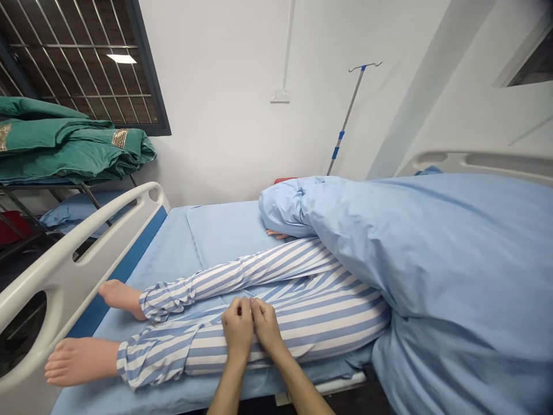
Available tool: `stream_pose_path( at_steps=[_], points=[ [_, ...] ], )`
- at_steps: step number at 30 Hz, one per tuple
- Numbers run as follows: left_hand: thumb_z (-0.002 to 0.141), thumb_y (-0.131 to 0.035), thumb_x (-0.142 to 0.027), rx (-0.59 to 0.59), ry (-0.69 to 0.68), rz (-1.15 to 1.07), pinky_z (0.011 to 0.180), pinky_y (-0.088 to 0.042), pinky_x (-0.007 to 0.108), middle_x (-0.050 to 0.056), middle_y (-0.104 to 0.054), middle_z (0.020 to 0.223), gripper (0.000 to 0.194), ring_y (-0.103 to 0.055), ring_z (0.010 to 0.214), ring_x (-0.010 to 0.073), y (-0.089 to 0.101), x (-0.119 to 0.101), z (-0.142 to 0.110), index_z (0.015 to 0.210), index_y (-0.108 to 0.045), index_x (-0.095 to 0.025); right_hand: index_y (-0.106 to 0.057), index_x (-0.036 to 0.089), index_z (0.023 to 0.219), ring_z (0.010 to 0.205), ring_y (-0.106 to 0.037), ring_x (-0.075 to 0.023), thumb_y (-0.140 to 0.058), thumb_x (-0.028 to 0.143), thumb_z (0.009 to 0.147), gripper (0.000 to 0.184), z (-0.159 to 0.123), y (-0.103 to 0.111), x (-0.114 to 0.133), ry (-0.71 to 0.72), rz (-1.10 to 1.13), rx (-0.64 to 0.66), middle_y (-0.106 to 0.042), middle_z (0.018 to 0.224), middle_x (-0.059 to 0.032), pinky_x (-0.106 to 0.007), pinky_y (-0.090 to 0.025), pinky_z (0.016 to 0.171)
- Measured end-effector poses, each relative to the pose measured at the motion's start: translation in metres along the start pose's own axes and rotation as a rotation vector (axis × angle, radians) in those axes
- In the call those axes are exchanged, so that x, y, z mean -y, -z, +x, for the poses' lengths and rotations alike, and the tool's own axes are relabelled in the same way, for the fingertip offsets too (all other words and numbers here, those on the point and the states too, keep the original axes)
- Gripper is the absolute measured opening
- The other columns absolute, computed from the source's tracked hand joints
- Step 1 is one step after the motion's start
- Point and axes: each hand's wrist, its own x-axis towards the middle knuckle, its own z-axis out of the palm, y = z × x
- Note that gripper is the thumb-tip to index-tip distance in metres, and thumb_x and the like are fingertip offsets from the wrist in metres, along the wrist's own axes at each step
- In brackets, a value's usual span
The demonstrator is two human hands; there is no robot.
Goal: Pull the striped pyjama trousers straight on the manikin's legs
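My left hand (237, 327) and my right hand (265, 326) are side by side in the middle of the view, thumbs nearly touching. Both are curled into loose fists, and nothing shows in them. They are over the near leg of the blue-and-white striped trousers (328, 323); whether they touch the cloth I cannot tell. A manikin-like figure wears the trousers, lying with its bare near foot (80, 360) and far foot (118, 295) to the left. A light blue quilt (432, 248) covers its upper body, and fingertips (277, 234) peek out from under it.
The bed's pale footboard (64, 271) rises at left, its headboard (488, 163) at far right. An IV pole (351, 112) stands behind the bed against the wall. Folded green quilts (73, 147) lie on a rack below a barred window (86, 57).
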Motion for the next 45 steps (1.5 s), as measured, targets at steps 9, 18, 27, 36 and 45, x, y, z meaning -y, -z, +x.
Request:
stream_pose_path(
  at_steps=[9,18,27,36,45],
  points=[
    [0.082,-0.039,-0.027,0.085,-0.172,0.145,0.054,-0.024,0.026,-0.002,-0.044,0.046,0.032,-0.038,0.048,0.0103,-0.040,0.000,-0.023,0.052,-0.039,-0.020,-0.041,0.018,0.057,0.049,-0.036,-0.0084,-0.038,0.036,0.089,0.036,-0.006,0.063,-0.011,0.132,-0.303,-0.009,-0.040,0.050,0.0035,-0.023,-0.025,0.051],
    [0.084,-0.038,-0.028,0.105,-0.238,0.063,0.053,-0.026,0.025,-0.001,-0.043,0.046,0.035,-0.038,0.048,0.0101,-0.061,-0.014,-0.041,0.050,-0.035,-0.020,-0.041,0.019,0.059,0.047,-0.039,-0.0083,-0.036,0.032,0.090,0.034,-0.017,0.098,-0.007,0.212,-0.359,0.025,-0.043,0.051,0.0030,-0.023,-0.028,0.050],
    [0.081,-0.040,-0.034,0.187,-0.055,-0.124,0.050,-0.026,0.024,-0.004,-0.035,0.045,0.035,-0.032,0.048,0.0095,-0.084,-0.043,-0.050,0.050,-0.030,-0.020,-0.042,0.019,0.060,0.049,-0.042,-0.0089,-0.037,0.031,0.089,0.032,-0.017,0.123,-0.017,0.236,-0.437,0.014,-0.044,0.053,0.0021,-0.022,-0.029,0.051],
    [0.080,-0.042,-0.032,0.255,-0.125,-0.121,0.052,-0.027,0.024,-0.004,-0.035,0.046,0.035,-0.033,0.049,0.0094,-0.093,-0.051,-0.051,0.049,-0.031,-0.019,-0.036,0.020,0.056,0.045,-0.035,-0.0084,-0.038,0.039,0.089,0.038,-0.011,0.151,-0.021,0.154,-0.332,-0.049,-0.038,0.048,0.0041,-0.023,-0.027,0.048],
    [0.084,-0.037,-0.027,0.291,-0.212,-0.051,0.054,-0.025,0.026,-0.001,-0.047,0.049,0.033,-0.039,0.050,0.0109,-0.126,-0.066,-0.054,0.052,-0.039,-0.019,-0.038,0.020,0.060,0.047,-0.040,-0.0099,-0.030,0.038,0.092,0.037,-0.005,0.172,-0.027,0.158,-0.373,-0.189,-0.043,0.050,0.0022,-0.023,-0.029,0.050]
  ],
)
